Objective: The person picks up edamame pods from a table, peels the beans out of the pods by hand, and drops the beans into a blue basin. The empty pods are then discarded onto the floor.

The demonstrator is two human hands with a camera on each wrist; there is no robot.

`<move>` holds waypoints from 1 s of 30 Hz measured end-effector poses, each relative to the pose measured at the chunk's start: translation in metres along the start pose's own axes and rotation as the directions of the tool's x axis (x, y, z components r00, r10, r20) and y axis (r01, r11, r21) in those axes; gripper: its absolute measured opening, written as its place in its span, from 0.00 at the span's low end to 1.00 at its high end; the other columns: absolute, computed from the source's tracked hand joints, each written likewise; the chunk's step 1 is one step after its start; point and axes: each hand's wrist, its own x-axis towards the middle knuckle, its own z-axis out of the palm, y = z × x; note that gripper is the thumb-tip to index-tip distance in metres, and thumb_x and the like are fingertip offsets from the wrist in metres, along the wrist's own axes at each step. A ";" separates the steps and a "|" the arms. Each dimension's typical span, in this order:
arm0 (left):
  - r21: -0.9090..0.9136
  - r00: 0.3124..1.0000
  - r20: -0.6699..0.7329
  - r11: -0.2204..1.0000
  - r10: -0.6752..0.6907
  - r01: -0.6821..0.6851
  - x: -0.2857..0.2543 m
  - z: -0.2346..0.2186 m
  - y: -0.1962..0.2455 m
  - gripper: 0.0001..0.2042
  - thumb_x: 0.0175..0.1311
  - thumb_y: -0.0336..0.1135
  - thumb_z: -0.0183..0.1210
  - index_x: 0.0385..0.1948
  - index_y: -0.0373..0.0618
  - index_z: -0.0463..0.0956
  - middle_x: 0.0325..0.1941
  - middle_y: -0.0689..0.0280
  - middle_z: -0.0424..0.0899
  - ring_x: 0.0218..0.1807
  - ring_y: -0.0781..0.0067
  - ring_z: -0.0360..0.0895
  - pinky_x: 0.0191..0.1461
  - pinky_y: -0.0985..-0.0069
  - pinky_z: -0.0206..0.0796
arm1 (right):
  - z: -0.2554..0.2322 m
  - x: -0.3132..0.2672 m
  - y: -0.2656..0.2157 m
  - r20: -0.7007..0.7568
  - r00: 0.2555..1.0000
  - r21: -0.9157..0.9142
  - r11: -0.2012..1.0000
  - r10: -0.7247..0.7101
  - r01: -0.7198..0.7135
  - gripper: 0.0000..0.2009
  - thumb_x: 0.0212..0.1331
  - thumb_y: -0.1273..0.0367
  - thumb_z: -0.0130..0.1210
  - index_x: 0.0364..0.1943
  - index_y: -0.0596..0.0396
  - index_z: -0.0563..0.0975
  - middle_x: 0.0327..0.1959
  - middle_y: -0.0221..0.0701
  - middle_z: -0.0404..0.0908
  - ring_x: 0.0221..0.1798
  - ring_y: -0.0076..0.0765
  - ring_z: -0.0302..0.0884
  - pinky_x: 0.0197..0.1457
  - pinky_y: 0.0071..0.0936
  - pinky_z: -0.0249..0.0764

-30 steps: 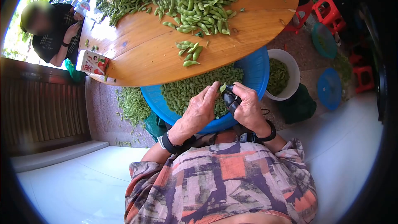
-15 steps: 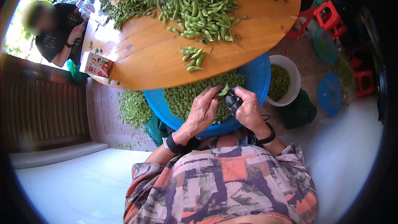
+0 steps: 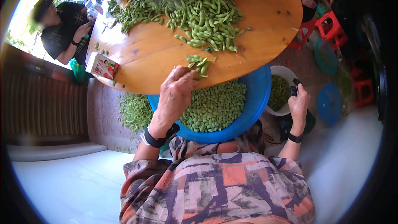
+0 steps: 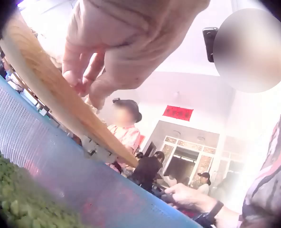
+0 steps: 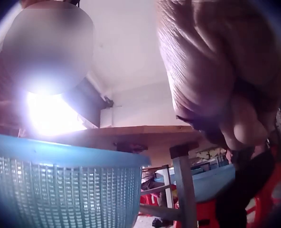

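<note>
From the head view, I see one wooden counter (image 3: 265, 29) bearing one big heap of green pods (image 3: 211, 20), one small group of pods (image 3: 201, 64) by the near edge and one drink carton (image 3: 101, 65). The left hand (image 3: 175, 93) has its fingers bent down at the small group; I can't tell whether it pinches one. The right hand (image 3: 299, 103), well apart from it, is curled round one black tool (image 3: 294, 90) by one white bucket (image 3: 291, 73) holding more pods. One large blue basin (image 3: 260, 91), full of shelled green beans (image 3: 215, 108), sits partly under the counter. Three red stools show off to the right.

In the left wrist view, that hand's thumb and fingertips are close together above the counter edge, with one red sign (image 4: 178, 113) behind.

In the right wrist view, the right hand's fingers curl in beside one blue mesh wall (image 5: 64, 190).
</note>
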 end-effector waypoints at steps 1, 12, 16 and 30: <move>0.003 0.999 0.026 0.999 0.048 -0.048 0.002 0.004 -0.006 0.09 0.56 0.20 0.58 0.39 0.36 0.79 0.37 0.56 0.79 0.36 0.57 0.80 0.38 0.68 0.73 | 0.000 -0.002 0.001 -0.009 1.000 0.004 1.000 0.001 -0.001 0.16 0.43 0.81 0.46 0.40 0.70 0.74 0.25 0.58 0.73 0.32 0.65 0.72 0.38 0.45 0.69; -0.269 0.985 -0.086 0.955 -0.153 0.125 -0.013 0.018 0.028 0.06 0.56 0.20 0.61 0.34 0.37 0.78 0.26 0.62 0.77 0.27 0.72 0.75 0.32 0.79 0.66 | 0.009 -0.018 -0.109 0.280 0.948 0.621 0.782 -0.150 -0.060 0.12 0.55 0.80 0.52 0.43 0.60 0.80 0.25 0.37 0.78 0.27 0.26 0.73 0.32 0.27 0.70; -0.387 0.985 0.018 0.907 -0.172 0.166 -0.029 0.029 0.042 0.05 0.57 0.21 0.62 0.34 0.38 0.77 0.27 0.61 0.78 0.28 0.68 0.77 0.33 0.76 0.69 | 0.023 -0.025 -0.137 0.314 0.888 0.712 0.702 -0.335 0.013 0.13 0.57 0.78 0.53 0.47 0.60 0.79 0.25 0.37 0.77 0.26 0.26 0.71 0.31 0.26 0.68; -0.526 0.916 0.118 0.759 -0.383 0.385 -0.054 0.057 0.036 0.05 0.58 0.25 0.64 0.29 0.38 0.75 0.23 0.64 0.75 0.24 0.75 0.73 0.30 0.78 0.66 | 0.032 -0.036 -0.142 0.613 0.728 0.773 0.425 -0.306 -0.471 0.09 0.62 0.72 0.51 0.42 0.60 0.79 0.25 0.20 0.70 0.24 0.12 0.68 0.24 0.15 0.63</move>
